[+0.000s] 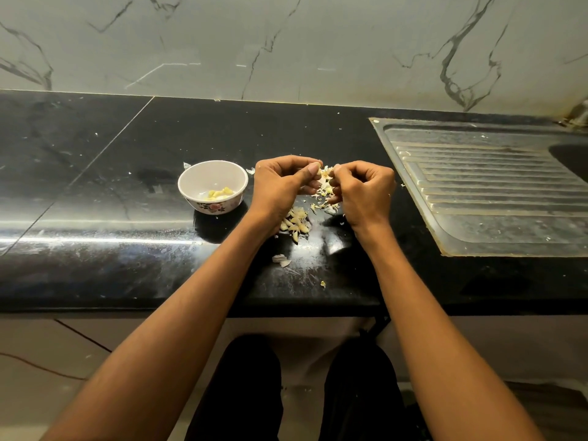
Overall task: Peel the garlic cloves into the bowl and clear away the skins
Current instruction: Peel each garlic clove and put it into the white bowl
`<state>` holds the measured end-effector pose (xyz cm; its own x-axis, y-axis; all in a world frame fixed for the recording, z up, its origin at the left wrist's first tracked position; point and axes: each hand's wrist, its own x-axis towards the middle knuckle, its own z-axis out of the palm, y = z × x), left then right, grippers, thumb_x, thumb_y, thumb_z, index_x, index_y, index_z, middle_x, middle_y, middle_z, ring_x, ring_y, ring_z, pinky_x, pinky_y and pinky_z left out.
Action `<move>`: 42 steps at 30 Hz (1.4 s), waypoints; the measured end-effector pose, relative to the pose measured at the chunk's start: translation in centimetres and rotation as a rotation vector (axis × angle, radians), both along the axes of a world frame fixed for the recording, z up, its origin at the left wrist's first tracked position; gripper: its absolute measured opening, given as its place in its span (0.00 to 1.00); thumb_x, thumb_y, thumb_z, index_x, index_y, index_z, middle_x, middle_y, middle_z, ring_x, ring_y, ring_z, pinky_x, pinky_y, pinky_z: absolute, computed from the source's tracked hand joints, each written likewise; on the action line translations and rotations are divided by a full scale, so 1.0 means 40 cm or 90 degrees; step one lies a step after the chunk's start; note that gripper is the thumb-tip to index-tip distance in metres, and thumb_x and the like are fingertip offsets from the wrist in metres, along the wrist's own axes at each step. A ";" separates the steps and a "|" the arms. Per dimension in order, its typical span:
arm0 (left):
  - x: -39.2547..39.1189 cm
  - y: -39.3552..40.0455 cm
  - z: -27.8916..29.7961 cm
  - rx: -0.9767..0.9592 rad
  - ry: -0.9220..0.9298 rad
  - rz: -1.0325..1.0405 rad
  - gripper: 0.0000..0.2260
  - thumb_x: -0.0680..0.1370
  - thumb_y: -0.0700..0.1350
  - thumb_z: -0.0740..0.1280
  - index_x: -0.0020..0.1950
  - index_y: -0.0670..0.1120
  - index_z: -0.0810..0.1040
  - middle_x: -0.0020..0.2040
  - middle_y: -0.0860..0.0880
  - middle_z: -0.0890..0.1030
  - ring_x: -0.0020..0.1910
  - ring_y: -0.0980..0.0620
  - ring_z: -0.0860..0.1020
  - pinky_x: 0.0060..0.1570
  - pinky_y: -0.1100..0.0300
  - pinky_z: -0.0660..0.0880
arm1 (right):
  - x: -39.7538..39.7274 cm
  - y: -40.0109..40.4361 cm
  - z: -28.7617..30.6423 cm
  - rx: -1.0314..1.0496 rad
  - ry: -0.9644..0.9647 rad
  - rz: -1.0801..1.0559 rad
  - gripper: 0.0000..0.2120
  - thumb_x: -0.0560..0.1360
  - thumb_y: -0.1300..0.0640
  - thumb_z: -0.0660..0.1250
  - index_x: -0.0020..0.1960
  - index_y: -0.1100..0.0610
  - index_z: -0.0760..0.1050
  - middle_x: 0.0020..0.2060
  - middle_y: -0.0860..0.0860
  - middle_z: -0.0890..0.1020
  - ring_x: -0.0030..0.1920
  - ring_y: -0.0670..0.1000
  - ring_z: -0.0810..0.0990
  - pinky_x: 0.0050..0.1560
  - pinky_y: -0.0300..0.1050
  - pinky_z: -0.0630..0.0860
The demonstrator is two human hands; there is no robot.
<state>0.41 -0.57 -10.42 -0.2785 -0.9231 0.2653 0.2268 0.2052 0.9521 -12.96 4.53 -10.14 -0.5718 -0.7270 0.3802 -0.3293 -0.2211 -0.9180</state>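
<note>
My left hand (281, 186) and my right hand (362, 192) meet above the black counter, both pinching one garlic clove (322, 177) between their fingertips. Loose skins (324, 195) lie scattered under and between the hands. A heap of unpeeled cloves (296, 222) sits on the counter by my left wrist. To the left stands a small white bowl (191, 183) with a flower pattern, holding several peeled yellowish cloves (219, 193).
A steel sink drainboard (486, 192) is set into the counter (95, 186) on the right. Stray skin bits (281, 260) lie near the counter's front edge. A marble-patterned wall rises behind. My dark-trousered legs show below the edge.
</note>
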 end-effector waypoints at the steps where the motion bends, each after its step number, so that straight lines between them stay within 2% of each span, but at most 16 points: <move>1: 0.000 0.000 0.000 0.003 0.005 0.004 0.04 0.78 0.36 0.72 0.51 0.37 0.85 0.38 0.43 0.85 0.36 0.50 0.82 0.39 0.60 0.81 | 0.000 0.000 -0.002 0.006 0.019 -0.006 0.13 0.73 0.55 0.71 0.32 0.58 0.82 0.27 0.55 0.82 0.31 0.62 0.81 0.33 0.61 0.81; 4: 0.000 0.001 0.003 0.016 0.021 0.013 0.02 0.77 0.36 0.74 0.48 0.38 0.85 0.37 0.43 0.84 0.34 0.51 0.81 0.37 0.61 0.80 | 0.003 0.002 -0.001 0.021 0.099 -0.045 0.19 0.76 0.53 0.71 0.30 0.62 0.79 0.25 0.55 0.80 0.30 0.58 0.78 0.34 0.50 0.77; 6: 0.000 0.002 0.004 0.021 0.024 0.020 0.02 0.76 0.36 0.75 0.47 0.38 0.85 0.37 0.43 0.84 0.34 0.51 0.81 0.36 0.61 0.80 | 0.002 0.003 -0.002 0.039 0.152 -0.067 0.16 0.74 0.55 0.73 0.30 0.60 0.79 0.24 0.51 0.79 0.28 0.52 0.76 0.32 0.42 0.72; 10: 0.001 0.002 0.006 0.037 0.017 0.032 0.03 0.76 0.37 0.76 0.46 0.38 0.84 0.36 0.46 0.84 0.33 0.52 0.81 0.35 0.62 0.79 | -0.001 0.008 -0.004 0.095 0.223 -0.063 0.07 0.68 0.61 0.74 0.33 0.57 0.78 0.27 0.47 0.79 0.28 0.44 0.74 0.30 0.32 0.69; 12: 0.004 0.002 0.006 0.048 0.011 0.036 0.03 0.75 0.38 0.76 0.45 0.39 0.84 0.36 0.47 0.84 0.34 0.53 0.82 0.34 0.62 0.79 | -0.005 0.009 -0.006 0.101 0.229 -0.042 0.06 0.65 0.66 0.72 0.35 0.55 0.79 0.30 0.48 0.80 0.30 0.44 0.74 0.31 0.34 0.71; 14: 0.006 0.002 0.006 0.059 0.007 0.035 0.03 0.75 0.38 0.76 0.45 0.40 0.85 0.37 0.45 0.85 0.35 0.52 0.83 0.35 0.62 0.79 | -0.007 0.008 -0.008 0.094 0.225 -0.011 0.13 0.65 0.68 0.71 0.40 0.51 0.84 0.37 0.47 0.82 0.34 0.44 0.78 0.34 0.34 0.74; 15: 0.008 0.001 0.005 0.063 0.008 0.031 0.03 0.75 0.38 0.76 0.46 0.39 0.85 0.38 0.44 0.85 0.36 0.51 0.83 0.36 0.62 0.79 | -0.006 0.007 -0.009 0.088 0.222 0.001 0.14 0.67 0.68 0.72 0.43 0.50 0.86 0.40 0.45 0.83 0.36 0.44 0.79 0.35 0.32 0.75; 17: 0.010 0.000 0.004 0.071 0.014 0.027 0.04 0.75 0.37 0.76 0.48 0.38 0.85 0.39 0.42 0.85 0.37 0.50 0.84 0.37 0.61 0.80 | -0.001 0.005 -0.009 0.061 0.207 0.003 0.10 0.71 0.64 0.75 0.47 0.50 0.88 0.43 0.45 0.84 0.36 0.43 0.81 0.37 0.30 0.75; 20: 0.006 0.000 0.003 0.076 0.007 0.034 0.05 0.76 0.37 0.75 0.49 0.36 0.85 0.39 0.41 0.85 0.35 0.51 0.83 0.37 0.61 0.81 | 0.003 0.005 -0.008 0.011 0.189 -0.008 0.03 0.73 0.60 0.77 0.46 0.54 0.88 0.40 0.47 0.87 0.37 0.43 0.84 0.39 0.35 0.79; 24: 0.001 -0.006 -0.004 0.061 -0.004 0.043 0.05 0.77 0.38 0.74 0.49 0.36 0.85 0.38 0.40 0.85 0.34 0.51 0.83 0.37 0.61 0.81 | 0.010 0.007 -0.007 -0.027 0.219 0.024 0.05 0.72 0.63 0.76 0.46 0.56 0.88 0.39 0.47 0.86 0.37 0.43 0.84 0.40 0.33 0.77; 27: 0.001 -0.010 -0.007 0.048 -0.009 0.052 0.04 0.77 0.39 0.75 0.47 0.38 0.85 0.36 0.43 0.85 0.34 0.51 0.82 0.37 0.62 0.80 | 0.012 0.006 -0.008 -0.032 0.230 0.036 0.05 0.70 0.61 0.76 0.45 0.55 0.88 0.39 0.47 0.86 0.36 0.44 0.83 0.39 0.32 0.76; 32: -0.003 -0.009 -0.010 0.030 -0.020 0.032 0.04 0.77 0.40 0.75 0.45 0.40 0.86 0.36 0.44 0.85 0.35 0.51 0.82 0.39 0.60 0.81 | 0.012 0.008 -0.010 -0.031 0.247 0.009 0.04 0.71 0.59 0.76 0.45 0.56 0.88 0.39 0.49 0.87 0.35 0.44 0.84 0.37 0.35 0.79; 42: -0.004 -0.006 -0.006 0.032 -0.033 -0.002 0.03 0.77 0.34 0.73 0.49 0.38 0.86 0.42 0.38 0.86 0.40 0.44 0.84 0.50 0.50 0.84 | 0.008 0.011 -0.006 -0.041 0.252 -0.011 0.04 0.71 0.60 0.75 0.44 0.56 0.88 0.36 0.46 0.85 0.33 0.38 0.80 0.36 0.28 0.73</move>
<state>0.26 -0.82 -10.67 -0.2930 -0.9342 0.2036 0.1775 0.1561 0.9717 -12.63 4.97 -10.40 -0.3832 -0.6859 0.6186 -0.6594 -0.2658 -0.7032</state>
